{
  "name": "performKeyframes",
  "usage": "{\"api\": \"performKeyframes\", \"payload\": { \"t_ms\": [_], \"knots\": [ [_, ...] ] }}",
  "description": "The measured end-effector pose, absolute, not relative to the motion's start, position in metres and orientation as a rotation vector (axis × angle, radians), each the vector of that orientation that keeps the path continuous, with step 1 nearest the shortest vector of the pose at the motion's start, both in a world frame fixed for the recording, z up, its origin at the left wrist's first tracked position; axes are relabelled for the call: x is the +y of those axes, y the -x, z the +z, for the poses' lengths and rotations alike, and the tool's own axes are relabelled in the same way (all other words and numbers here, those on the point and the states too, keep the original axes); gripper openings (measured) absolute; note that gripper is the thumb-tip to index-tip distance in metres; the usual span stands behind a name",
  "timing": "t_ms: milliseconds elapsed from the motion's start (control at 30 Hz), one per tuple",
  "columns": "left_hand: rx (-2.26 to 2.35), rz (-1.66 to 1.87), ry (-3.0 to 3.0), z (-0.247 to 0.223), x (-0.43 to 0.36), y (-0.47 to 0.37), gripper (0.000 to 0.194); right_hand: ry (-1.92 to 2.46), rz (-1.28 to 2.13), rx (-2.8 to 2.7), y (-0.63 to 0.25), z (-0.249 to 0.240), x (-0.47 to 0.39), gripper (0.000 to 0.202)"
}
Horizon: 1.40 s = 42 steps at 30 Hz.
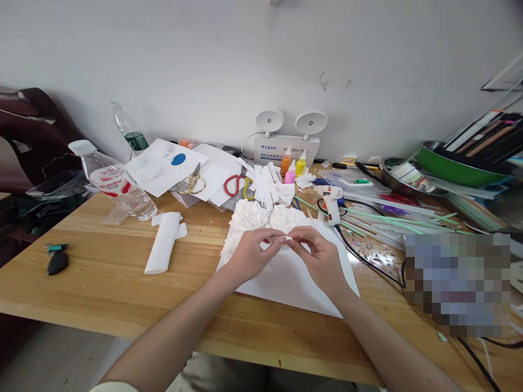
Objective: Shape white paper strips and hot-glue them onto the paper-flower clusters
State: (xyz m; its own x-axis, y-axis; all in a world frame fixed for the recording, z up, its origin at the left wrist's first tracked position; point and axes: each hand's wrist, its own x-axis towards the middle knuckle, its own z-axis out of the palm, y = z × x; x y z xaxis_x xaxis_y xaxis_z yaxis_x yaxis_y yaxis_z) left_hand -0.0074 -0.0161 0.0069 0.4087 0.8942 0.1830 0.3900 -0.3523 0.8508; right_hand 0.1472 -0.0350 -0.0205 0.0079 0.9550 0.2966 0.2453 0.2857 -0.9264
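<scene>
My left hand (258, 251) and my right hand (316, 253) meet above a white sheet (286, 283), thumbs and fingertips pinched around a small white piece (287, 238) that looks like paper. Most of the piece is hidden by the fingers. Behind and to the left of my hands, bumpy white clusters (248, 215) lie on the sheet. Just beyond them is a pile of white paper strips (267, 185). A white glue gun (332, 204) stands to the right of the strips, its black cord running rightward.
At the left are a large water bottle (118, 182), a folded white paper roll (163, 245) and a black bulb-shaped item (58, 262). Scissors (192, 182) and small paint bottles (300, 165) lie farther back. Thin sticks (388, 223) and a green bowl (457, 167) are right.
</scene>
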Motion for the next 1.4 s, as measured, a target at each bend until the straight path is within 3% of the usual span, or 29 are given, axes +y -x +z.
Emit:
{"api": "performKeyframes", "payload": {
  "t_ms": [300,1400],
  "knots": [
    [1.142,0.904,-2.062,0.0029,-0.0129,0.0092,0.019,1.241,0.936,-1.599,-0.1491,-0.0164,-0.036,0.014],
    [0.999,0.927,-1.924,0.0046,-0.0183,0.0038,0.025,1.274,0.845,-1.279,-0.1486,-0.0205,-0.0341,0.019]
  ]
}}
